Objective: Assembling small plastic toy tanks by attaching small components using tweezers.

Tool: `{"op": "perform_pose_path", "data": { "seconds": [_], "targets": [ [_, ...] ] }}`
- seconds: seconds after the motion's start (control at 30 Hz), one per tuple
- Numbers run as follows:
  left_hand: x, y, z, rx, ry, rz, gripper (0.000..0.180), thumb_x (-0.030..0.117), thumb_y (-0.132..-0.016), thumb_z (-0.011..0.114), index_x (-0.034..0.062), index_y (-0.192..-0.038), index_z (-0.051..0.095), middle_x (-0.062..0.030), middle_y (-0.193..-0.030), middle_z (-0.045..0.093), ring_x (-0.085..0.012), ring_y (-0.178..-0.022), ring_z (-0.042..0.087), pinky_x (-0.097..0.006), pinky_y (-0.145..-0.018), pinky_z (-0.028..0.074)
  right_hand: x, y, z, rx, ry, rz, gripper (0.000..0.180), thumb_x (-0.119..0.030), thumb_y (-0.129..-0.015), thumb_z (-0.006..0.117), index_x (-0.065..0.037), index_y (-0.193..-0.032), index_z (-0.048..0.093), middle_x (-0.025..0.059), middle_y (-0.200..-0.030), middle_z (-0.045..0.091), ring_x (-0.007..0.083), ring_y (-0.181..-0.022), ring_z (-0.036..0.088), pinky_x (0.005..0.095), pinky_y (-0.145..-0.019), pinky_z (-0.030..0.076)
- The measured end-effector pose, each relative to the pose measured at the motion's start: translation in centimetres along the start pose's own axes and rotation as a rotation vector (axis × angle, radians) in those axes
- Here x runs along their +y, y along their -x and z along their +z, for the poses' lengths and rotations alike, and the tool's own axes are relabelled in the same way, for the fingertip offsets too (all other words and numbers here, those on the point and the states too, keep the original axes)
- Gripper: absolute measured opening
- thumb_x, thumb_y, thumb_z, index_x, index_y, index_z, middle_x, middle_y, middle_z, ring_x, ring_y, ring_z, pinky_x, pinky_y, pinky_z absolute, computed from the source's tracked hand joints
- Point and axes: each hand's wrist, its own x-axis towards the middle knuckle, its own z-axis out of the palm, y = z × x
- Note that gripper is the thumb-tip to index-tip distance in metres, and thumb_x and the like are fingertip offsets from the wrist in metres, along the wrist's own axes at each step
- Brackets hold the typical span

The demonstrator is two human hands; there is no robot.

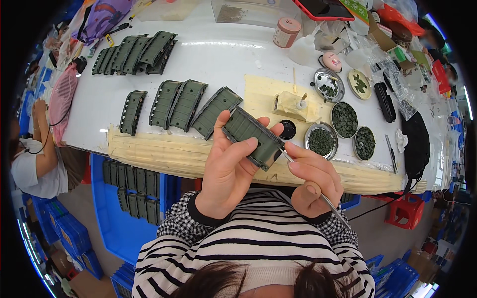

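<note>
A curved, ribbed dark-green panel [243, 130] is tilted in my left hand [223, 166], whose thumb presses on its face. My right hand [315, 181] closes round a slim metal tool [334, 208]. The tool's tip meets the panel's lower right end, where a brownish patch shows; its exact tip shape is hard to make out. Just beyond my hands, another green panel [217, 111] lies on the table, with more like it in a row to the left. Close to my right hand are a small black pot [287, 130] and a round tin [336, 149] of dark-green bits.
Several more green panels [131, 53] lie at the back left. Other dishes, including a tin [356, 130], hold green pieces at right, near a tape-wrapped block [298, 111]. Below the table's padded edge [164, 154] stands a blue crate [112, 223] with panels. A person [42, 164] sits at left.
</note>
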Motion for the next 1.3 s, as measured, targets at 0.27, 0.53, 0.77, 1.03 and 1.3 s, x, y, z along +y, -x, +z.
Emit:
{"op": "perform_pose_path", "data": {
  "seconds": [0.27, 0.53, 0.77, 1.03, 1.3],
  "targets": [
    [0.9, -0.1, 0.2, -0.128, 0.072, -0.041, 0.050, 0.001, -0.095, 0.042, 0.0143, -0.141, 0.027, -0.0244, -0.138, 0.040, -0.0381, -0.133, 0.039, -0.046, -0.105, 0.043, 0.4, 0.4, 0.0, 0.175, -0.296, 0.115, 0.034, -0.025, -0.099, 0.049, 0.006, -0.104, 0.060, 0.0229, -0.103, 0.064, 0.0345, -0.098, 0.066, 0.0353, -0.081, 0.055],
    [1.9, -1.0, -1.8, -0.190, 0.243, 0.000, 0.046, 0.024, -0.100, 0.046, 0.0188, -0.142, 0.026, -0.0191, -0.130, 0.048, -0.0313, -0.125, 0.049, -0.040, -0.101, 0.048, 0.2, -0.9, -2.1, 0.099, -0.307, 0.066, 0.041, -0.036, -0.095, 0.057, 0.003, -0.106, 0.060, 0.0175, -0.096, 0.064, 0.0365, -0.096, 0.066, 0.0387, -0.077, 0.055],
    [3.0, -0.9, 1.0, -0.140, 0.036, 0.031, 0.042, 0.019, -0.104, 0.032, 0.0092, -0.144, 0.026, -0.0282, -0.141, 0.036, -0.0353, -0.130, 0.043, -0.044, -0.108, 0.042, 0.1, -1.0, -1.9, 0.058, -0.235, -0.040, 0.033, -0.026, -0.095, 0.057, 0.001, -0.114, 0.058, 0.0230, -0.102, 0.064, 0.0330, -0.090, 0.067, 0.0379, -0.075, 0.055],
    [3.9, -0.4, 0.7, -0.155, -0.298, 0.165, 0.049, 0.022, -0.101, 0.035, 0.0046, -0.145, 0.022, -0.0294, -0.138, 0.040, -0.0367, -0.128, 0.045, -0.046, -0.107, 0.040, 0.2, -1.2, -1.6, -0.012, -0.137, -0.008, 0.027, -0.016, -0.092, 0.059, -0.002, -0.114, 0.057, 0.0215, -0.107, 0.065, 0.0322, -0.088, 0.067, 0.0368, -0.075, 0.054],
    [3.1, 0.2, -0.1, -0.342, -0.640, 0.040, 0.059, 0.040, -0.096, 0.049, 0.0003, -0.137, 0.034, -0.0193, -0.133, 0.049, -0.0287, -0.122, 0.052, -0.042, -0.103, 0.043, 0.7, -3.8, 1.0, 0.075, 0.070, -0.044, 0.032, 0.004, -0.069, 0.075, -0.006, -0.090, 0.053, 0.0211, -0.108, 0.065, 0.0327, -0.084, 0.068, 0.0339, -0.069, 0.055]
  ]
}}
